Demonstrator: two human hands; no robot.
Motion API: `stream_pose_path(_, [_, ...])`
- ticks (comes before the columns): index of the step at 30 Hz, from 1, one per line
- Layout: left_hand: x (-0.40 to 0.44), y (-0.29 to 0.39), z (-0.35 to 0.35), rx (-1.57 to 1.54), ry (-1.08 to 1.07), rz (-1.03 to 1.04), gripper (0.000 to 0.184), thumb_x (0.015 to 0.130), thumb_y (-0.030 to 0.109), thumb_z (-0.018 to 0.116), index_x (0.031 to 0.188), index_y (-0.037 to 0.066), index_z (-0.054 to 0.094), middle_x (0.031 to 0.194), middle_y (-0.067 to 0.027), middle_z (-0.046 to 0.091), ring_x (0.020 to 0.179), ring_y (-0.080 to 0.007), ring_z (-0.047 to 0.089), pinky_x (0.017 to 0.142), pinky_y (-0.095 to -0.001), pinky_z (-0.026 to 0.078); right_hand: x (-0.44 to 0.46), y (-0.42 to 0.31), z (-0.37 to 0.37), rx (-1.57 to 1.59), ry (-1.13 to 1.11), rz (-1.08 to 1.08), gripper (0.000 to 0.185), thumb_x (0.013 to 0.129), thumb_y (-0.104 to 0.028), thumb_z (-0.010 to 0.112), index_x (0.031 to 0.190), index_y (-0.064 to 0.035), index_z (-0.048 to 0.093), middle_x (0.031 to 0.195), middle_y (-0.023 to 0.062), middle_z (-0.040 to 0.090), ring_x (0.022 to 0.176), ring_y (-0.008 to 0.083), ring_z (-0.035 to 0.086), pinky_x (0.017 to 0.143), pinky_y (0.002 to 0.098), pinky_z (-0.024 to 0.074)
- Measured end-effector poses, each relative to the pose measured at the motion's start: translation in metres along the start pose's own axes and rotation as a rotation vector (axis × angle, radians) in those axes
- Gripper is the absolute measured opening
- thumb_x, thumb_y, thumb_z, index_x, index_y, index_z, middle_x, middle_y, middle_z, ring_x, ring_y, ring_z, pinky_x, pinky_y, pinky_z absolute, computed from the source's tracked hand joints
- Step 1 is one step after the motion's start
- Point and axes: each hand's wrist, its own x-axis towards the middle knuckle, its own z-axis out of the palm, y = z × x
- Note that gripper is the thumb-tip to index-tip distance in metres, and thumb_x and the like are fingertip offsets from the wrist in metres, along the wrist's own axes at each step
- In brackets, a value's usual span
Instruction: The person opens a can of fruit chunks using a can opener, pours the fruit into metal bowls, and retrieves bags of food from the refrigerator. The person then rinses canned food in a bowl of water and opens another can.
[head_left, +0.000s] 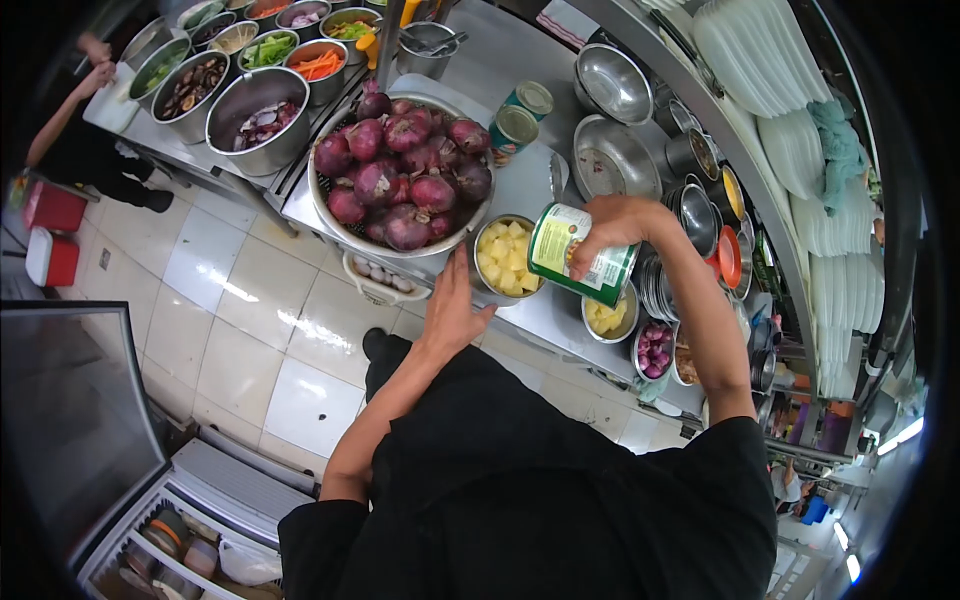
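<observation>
My right hand (617, 232) is wrapped round a large green-labelled can (570, 250), tilted with its left end over a metal bowl of yellow chunks (507, 258). My left hand (455, 308) lies beside that bowl, fingers extended toward the rim of a big colander of red onions (405, 180); nothing shows in it. A second bowl of yellow pieces (606, 316) stands below the can. Two more cans (515, 127) stand behind, at the back of the metal counter.
Metal tubs of cut vegetables (262, 115) line the upper left. Empty steel bowls (612, 158) and stacked white plates (755, 60) are on the right. A bowl of small purple onions (654, 352) sits near the counter edge. Another person's arm (75, 110) shows at far left.
</observation>
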Motion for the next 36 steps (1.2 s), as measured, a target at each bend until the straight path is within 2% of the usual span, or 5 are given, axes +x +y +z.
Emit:
stream_pose_path(5, [-0.023,0.006,-0.012,0.047,0.063,-0.001,0.098,0.073,0.017,0.081,0.148,-0.005,0.022,0.146,-0.0299,0.035,0.135,-0.0431,0.037,0.11,-0.0429,0.035,-0.019,0.047,0.022,0.316,0.177,-0.42,0.069,0.047,-0.028,0.087,0.106,-0.0024,0.063,0.092,0.0119,0.071,0.084,0.024,0.069,0.076,0.0341,0.0539])
stream_pose_path(16, [-0.047,0.077,-0.035,-0.037,0.121,0.012,0.095,0.067,0.024,0.088,0.144,0.0,0.039,0.141,-0.0192,0.048,0.125,-0.0329,0.053,0.101,-0.0416,0.045,0.003,0.108,0.135,0.495,1.134,-0.776,0.099,0.042,-0.039,0.094,0.123,0.002,0.055,0.113,0.0168,0.063,0.108,0.0298,0.06,0.098,0.0385,0.0444])
stream_pose_path(17, [-0.042,0.091,-0.034,-0.073,0.089,0.054,0.099,0.064,0.026,0.089,0.144,-0.001,0.037,0.142,-0.0204,0.047,0.127,-0.0334,0.051,0.103,-0.0415,0.043,-0.005,0.102,0.135,0.679,0.845,-0.75,0.098,0.044,-0.037,0.095,0.125,0.0015,0.054,0.117,0.0165,0.063,0.111,0.0269,0.059,0.101,0.0371,0.0429])
stream_pose_path(28, [0.004,0.144,-0.009,-0.31,0.058,0.262,0.119,0.046,0.037,0.097,0.139,-0.006,0.037,0.128,-0.0186,0.055,0.121,-0.0277,0.055,0.105,-0.0375,0.04,0.001,0.062,0.164,1.526,0.411,-1.182,0.128,0.056,-0.045,0.091,0.15,0.0036,0.019,0.147,0.018,0.034,0.14,0.0311,0.031,0.114,0.0394,0.0239])
stream_pose_path(36, [-0.003,0.159,0.001,-0.193,0.234,0.201,0.102,0.05,0.025,0.089,0.134,-0.006,0.04,0.115,-0.0175,0.062,0.106,-0.026,0.064,0.093,-0.036,0.049,-0.014,0.038,0.145,1.812,0.67,-1.307,0.119,0.063,-0.043,0.085,0.147,0.0068,0.016,0.144,0.0184,0.034,0.135,0.028,0.036,0.115,0.0379,0.0241])
